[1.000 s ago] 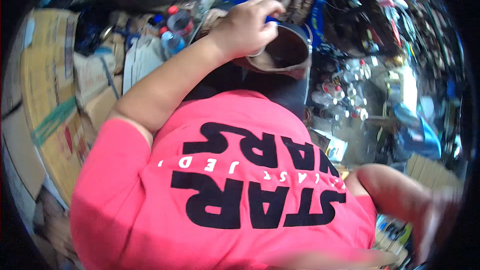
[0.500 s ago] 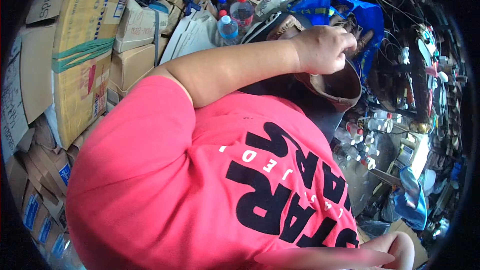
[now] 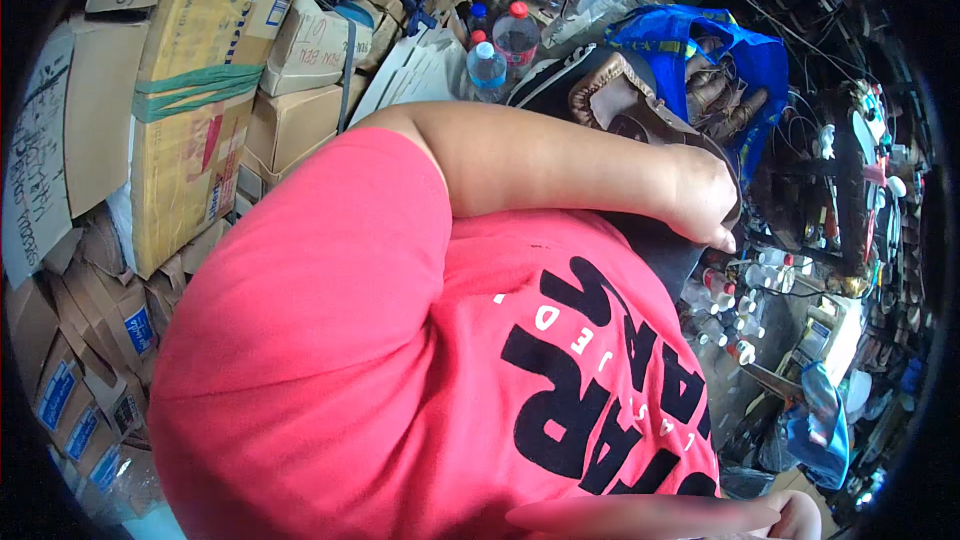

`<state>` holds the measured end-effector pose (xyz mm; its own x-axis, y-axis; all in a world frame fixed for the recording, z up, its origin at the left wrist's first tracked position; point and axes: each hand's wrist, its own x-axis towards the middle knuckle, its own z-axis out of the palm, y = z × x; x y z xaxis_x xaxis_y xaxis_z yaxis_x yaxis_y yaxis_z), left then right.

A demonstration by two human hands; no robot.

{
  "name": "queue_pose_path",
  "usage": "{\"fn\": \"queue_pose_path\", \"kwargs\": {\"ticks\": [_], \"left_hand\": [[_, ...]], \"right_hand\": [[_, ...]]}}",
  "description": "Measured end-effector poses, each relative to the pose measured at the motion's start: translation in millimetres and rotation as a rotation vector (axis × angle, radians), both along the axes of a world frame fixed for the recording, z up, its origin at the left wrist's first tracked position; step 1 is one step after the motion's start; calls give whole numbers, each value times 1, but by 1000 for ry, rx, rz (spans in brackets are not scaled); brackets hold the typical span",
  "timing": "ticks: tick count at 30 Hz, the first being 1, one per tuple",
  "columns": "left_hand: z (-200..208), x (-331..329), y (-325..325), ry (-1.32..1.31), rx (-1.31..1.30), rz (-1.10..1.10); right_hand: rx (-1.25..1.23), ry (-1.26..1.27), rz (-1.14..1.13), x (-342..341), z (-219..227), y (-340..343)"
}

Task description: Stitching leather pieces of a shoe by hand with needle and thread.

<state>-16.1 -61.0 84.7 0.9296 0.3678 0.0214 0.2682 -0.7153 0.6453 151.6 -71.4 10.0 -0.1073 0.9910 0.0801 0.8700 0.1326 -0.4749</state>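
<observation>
My left arm crosses from the left, and my left hand (image 3: 705, 200) is closed beside a brown leather piece (image 3: 655, 120). The thumb points down, and the other fingers are mostly turned out of sight. What they pinch, if anything, cannot be made out. The leather looks like part of a shoe, with a stitched, gathered edge and a pale inner side. It rests over dark cloth on my lap, partly hidden by the hand and forearm. At the lower right edge a bit of skin of my right arm (image 3: 800, 515) shows; my right hand is out of view.
Behind the leather is a blue bag (image 3: 625, 35) holding brown shoe-like things. Drink bottles (image 3: 515, 35) stand at the back. Cardboard boxes (image 3: 205, 90) are stacked on the left. Several small bottles (image 3: 735, 305) lie at the right, near a cluttered rack (image 3: 850, 180).
My left hand has moved right and toward me, from above the leather piece to its near right side. The leather's stitched edge is more exposed now, and the whole view has shifted slightly.
</observation>
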Motion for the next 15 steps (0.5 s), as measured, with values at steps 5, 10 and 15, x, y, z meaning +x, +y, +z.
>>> {"fn": "queue_pose_path", "kwargs": {"ticks": [5, 10, 15], "left_hand": [[-3, 13, -3, -7, -71, 10], [34, -8, 30, -622, -462, 115], [76, -43, 69, -872, -1553, -78]], "right_hand": [[233, -24, -380, 135, 62, -107], [540, -178, -892, 245, 159, -235], [734, -141, -1155, 247, 209, -298]]}}
